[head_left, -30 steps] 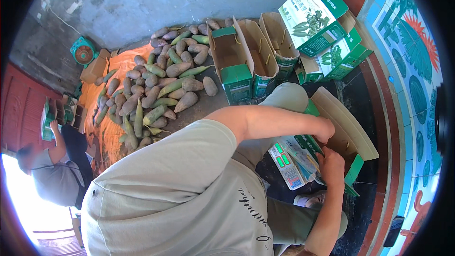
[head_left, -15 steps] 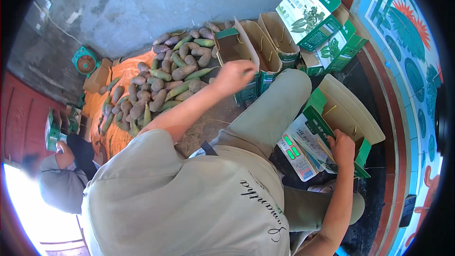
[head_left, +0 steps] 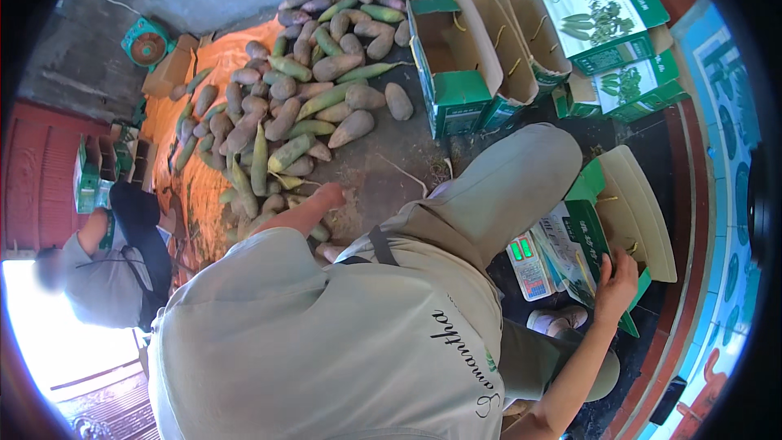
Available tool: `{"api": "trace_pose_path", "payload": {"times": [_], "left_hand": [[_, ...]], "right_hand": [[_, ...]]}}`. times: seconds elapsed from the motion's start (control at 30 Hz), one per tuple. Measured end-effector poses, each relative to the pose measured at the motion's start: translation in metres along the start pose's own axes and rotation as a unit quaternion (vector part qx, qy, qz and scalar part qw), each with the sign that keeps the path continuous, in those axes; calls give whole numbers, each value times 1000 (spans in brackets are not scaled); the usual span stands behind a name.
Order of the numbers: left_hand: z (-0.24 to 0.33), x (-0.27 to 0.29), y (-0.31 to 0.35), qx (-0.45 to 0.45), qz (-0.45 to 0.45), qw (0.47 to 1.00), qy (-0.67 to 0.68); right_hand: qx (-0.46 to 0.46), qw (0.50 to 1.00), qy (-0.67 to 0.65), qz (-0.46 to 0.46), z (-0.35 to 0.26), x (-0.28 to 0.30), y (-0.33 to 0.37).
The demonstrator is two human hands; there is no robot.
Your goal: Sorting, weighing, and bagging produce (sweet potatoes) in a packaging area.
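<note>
My left hand (head_left: 330, 195) is low beside the near edge of a heap of green radishes (head_left: 334, 68), many of them dusty brown or purplish. Its fingers are smeared and partly hidden, so I cannot make out what they do. At the right, my right hand (head_left: 617, 281) grips the near rim of an open green-and-white cardboard box (head_left: 588, 230), with its fingers hooked over the edge. The box sits on a white digital scale (head_left: 533, 279) with lit green digits. What lies inside the box is hardly visible.
Beyond my knee stand several open cartons (head_left: 460, 106) in a row. Printed boxes (head_left: 599, 12) are stacked at the back right by the tiled wall. An orange sheet (head_left: 216, 65) lies under the radishes. Another person (head_left: 114, 277) crouches at the far left near more boxes.
My left hand has left the open cartons and come back left and nearer, to the radish heap. My right hand stays at the box rim. The whole view has shifted.
</note>
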State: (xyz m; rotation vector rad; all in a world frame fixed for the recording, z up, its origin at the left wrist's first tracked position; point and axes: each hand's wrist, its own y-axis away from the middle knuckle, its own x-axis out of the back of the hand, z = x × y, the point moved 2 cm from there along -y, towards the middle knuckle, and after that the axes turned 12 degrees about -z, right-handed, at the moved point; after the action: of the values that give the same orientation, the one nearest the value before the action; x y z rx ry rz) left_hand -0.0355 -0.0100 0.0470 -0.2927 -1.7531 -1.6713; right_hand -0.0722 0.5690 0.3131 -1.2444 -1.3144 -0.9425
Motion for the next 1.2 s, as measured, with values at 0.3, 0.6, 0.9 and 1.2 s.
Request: {"api": "trace_pose_path", "payload": {"times": [0.3,0.6,0.9,1.2], "left_hand": [[-47,-93,19,111,-159,981,-28],[-51,-99,43,129,-255,956,-70],[-66,-42,-1,147,39,988,1],[-61,46,-58,121,176,975,59]], "right_hand": [[-17,983,75,169,11,15,34],[-142,960,166,176,54,46,74],[-326,942,67,-34,120,52,108],[-414,905,87,-44,164,55,141]]}}
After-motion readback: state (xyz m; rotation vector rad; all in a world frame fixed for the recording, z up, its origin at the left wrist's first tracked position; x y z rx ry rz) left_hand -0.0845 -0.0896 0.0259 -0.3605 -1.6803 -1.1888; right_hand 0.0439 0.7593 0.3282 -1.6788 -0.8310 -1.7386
